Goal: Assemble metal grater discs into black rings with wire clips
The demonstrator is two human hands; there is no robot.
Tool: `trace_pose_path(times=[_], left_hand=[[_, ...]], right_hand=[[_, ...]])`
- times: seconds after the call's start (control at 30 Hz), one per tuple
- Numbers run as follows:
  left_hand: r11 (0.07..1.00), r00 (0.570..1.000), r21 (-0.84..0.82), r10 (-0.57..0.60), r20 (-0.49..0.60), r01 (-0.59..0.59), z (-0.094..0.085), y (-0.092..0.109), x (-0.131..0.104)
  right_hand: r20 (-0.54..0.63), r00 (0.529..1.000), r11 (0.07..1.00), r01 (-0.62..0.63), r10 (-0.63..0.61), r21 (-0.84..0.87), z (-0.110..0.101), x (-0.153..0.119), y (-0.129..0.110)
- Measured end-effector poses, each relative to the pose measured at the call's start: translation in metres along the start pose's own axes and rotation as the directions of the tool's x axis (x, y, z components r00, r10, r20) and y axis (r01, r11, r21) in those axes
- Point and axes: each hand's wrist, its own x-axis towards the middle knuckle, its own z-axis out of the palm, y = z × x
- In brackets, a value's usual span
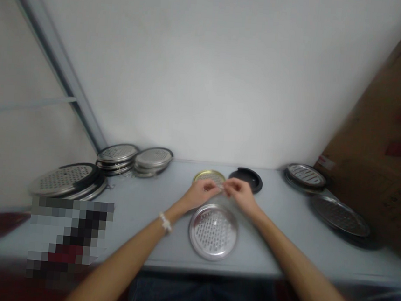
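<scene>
My left hand (pixel 202 192) and my right hand (pixel 239 193) meet over the middle of the table, fingertips pinched close together. Something small and pale may be between them, but it is too blurred to name. Just behind my left hand lies a gold-rimmed round grater plate (pixel 209 174), partly covered by the fingers. A black ring-shaped holder (pixel 255 182) sits behind my right hand. Nearer to me, below both hands, a round silver grater plate (pixel 213 231) rests flat with its perforated face up.
On the left stand stacks of round graters with black rims (pixel 68 178), (pixel 118 155) and another stack (pixel 154 158). More round graters (pixel 306 176) and a darker one (pixel 340 215) lie at the right, beside a large cardboard box (pixel 383 152). A white wall (pixel 221 77) rises behind the table.
</scene>
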Motion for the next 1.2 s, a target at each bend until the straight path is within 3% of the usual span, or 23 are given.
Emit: trace_pose_path(times=[0.13,0.3,0.53,0.67,0.93,1.07,1.2], left_hand=[[0.999,1.000,-0.047,-0.015,0.002,0.015,0.000,0.001,0.000],[0.998,0.999,0.068,0.015,-0.052,-0.011,0.000,-0.001,-0.002],[0.951,0.998,0.308,0.051,-0.038,-0.037,0.002,-0.005,-0.003],[0.911,0.995,0.410,0.074,-0.066,-0.040,0.000,-0.006,-0.003],[0.961,0.996,0.261,0.095,0.004,-0.092,-0.001,-0.002,-0.003],[0.969,0.994,0.221,0.104,0.028,-0.108,-0.002,-0.002,-0.003],[0.963,0.996,0.261,0.073,-0.041,-0.060,-0.002,-0.004,-0.003]], right_hand=[[-0.002,1.000,0.998,-0.031,0.031,0.046,0.000,0.000,0.000],[0.120,0.990,0.997,-0.066,0.071,-0.047,0.003,-0.003,-0.002],[0.133,0.989,0.946,0.101,-0.062,-0.308,0.005,-0.008,-0.002],[0.099,0.991,0.935,0.119,-0.091,-0.334,0.006,-0.009,-0.002],[-0.041,0.994,0.946,0.080,-0.098,-0.315,0.006,-0.007,0.000],[-0.022,0.996,0.951,0.077,-0.088,-0.299,0.007,-0.008,-0.003],[0.049,0.995,0.951,0.102,-0.091,-0.292,0.006,-0.010,-0.008]])
